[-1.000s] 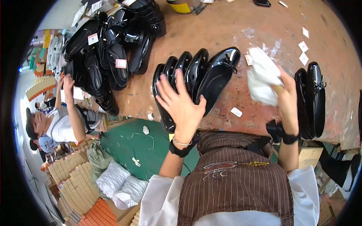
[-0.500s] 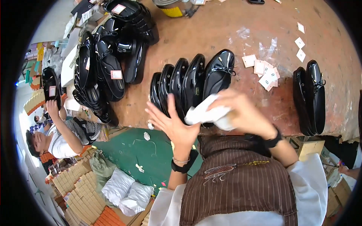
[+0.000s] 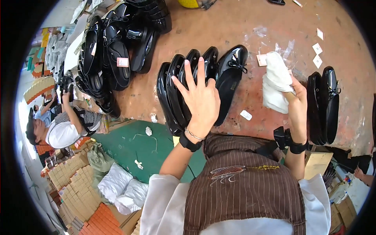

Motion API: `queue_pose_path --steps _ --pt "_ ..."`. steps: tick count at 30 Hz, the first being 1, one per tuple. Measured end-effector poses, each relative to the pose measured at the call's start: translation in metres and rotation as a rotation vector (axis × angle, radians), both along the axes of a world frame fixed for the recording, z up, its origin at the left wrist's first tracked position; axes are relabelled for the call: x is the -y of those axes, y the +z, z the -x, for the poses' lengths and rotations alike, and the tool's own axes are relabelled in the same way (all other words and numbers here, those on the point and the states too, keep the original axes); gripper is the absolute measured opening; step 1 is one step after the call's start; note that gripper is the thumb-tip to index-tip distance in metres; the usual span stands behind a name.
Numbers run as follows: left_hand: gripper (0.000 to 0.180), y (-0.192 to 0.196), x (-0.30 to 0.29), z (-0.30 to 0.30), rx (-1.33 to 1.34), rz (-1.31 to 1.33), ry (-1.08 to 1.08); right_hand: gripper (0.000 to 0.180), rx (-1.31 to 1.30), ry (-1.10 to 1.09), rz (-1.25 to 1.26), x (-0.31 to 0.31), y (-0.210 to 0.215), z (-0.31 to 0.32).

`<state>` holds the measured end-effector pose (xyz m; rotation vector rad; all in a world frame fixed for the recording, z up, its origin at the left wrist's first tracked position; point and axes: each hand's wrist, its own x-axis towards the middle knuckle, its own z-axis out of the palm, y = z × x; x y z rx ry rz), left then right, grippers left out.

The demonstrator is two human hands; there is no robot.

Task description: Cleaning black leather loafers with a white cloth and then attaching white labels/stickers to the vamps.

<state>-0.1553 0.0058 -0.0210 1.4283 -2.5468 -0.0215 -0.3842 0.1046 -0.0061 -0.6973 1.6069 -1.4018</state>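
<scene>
- The left hand (image 3: 201,102) is spreading its fingers wide, palm down, over the row of black shoes (image 3: 229,80) on the table (image 3: 235,27).
- The right hand (image 3: 299,100), well apart, is gripping a white cloth (image 3: 275,86).
- Paper tags (image 3: 317,61) are showing print too small to read.
- The apron (image 3: 243,199) is bearing yellow lettering (image 3: 268,167).

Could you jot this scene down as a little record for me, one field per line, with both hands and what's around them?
Left hand: open and spread over a row of glossy black shoes
Right hand: holding a bunched white cloth
Beside right hand: two black shoes, side by side
Table: brown, scuffed, with small paper tags
Upper left: pile of black shoes, some tagged
Far left: another person in a white top
</scene>
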Motion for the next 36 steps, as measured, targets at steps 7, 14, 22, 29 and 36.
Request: queue_pose_path --steps 7,14,22,29,36 --pt "0.015 0.004 -0.027 -0.007 -0.092 0.141 0.215 0.050 -0.018 0.017 0.043 -0.004 -0.008 -0.001" --pt "0.006 0.014 -0.021 -0.004 -0.058 0.221 0.091 0.043 -0.068 0.181 0.038 0.000 -0.014 -0.009" --pt "0.015 0.011 -0.027 -0.020 0.001 0.094 0.099 0.043 -0.099 0.165 0.057 -0.010 -0.017 -0.010" --pt "0.111 0.005 -0.042 -0.054 -0.034 -0.171 0.425 0.038 0.030 0.244 -0.032 -0.004 -0.035 -0.022" --pt "0.137 0.001 -0.047 -0.102 -0.028 -0.333 0.419 0.036 -0.081 0.373 -0.032 0.005 -0.047 -0.055"
